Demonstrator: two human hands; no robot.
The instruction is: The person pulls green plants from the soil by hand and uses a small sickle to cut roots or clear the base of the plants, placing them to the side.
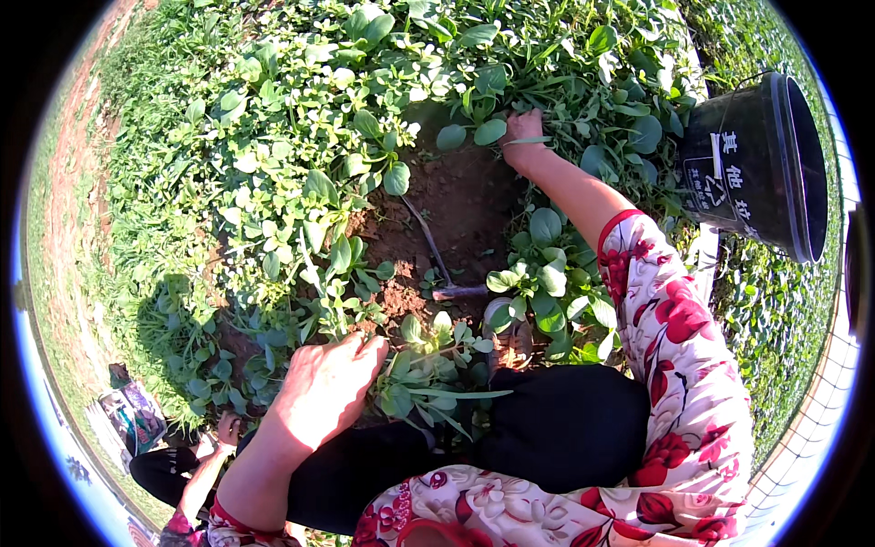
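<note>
weeds [524, 139] at 12 o'clock of bare soil patch [456, 210], fingers of right hand [521, 137] curled shut on them | left hand [324, 387] at 7 o'clock, fingers loosely spread, resting on leafy plants [428, 374], holding nothing | hoe [442, 273] lay on soil between hands | black bucket [756, 164] at 2 o'clock, well apart | another person's hand [226, 428] at 8 o'clock

One head-worn fisheye looks steeply down, close over a leafy bed [273, 164], its rim probably distorted.

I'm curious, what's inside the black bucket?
The bucket lies tilted with its opening turned away to the right. Only its dark outer wall and rim show, with plants around it; whatever is inside is hidden.
</note>
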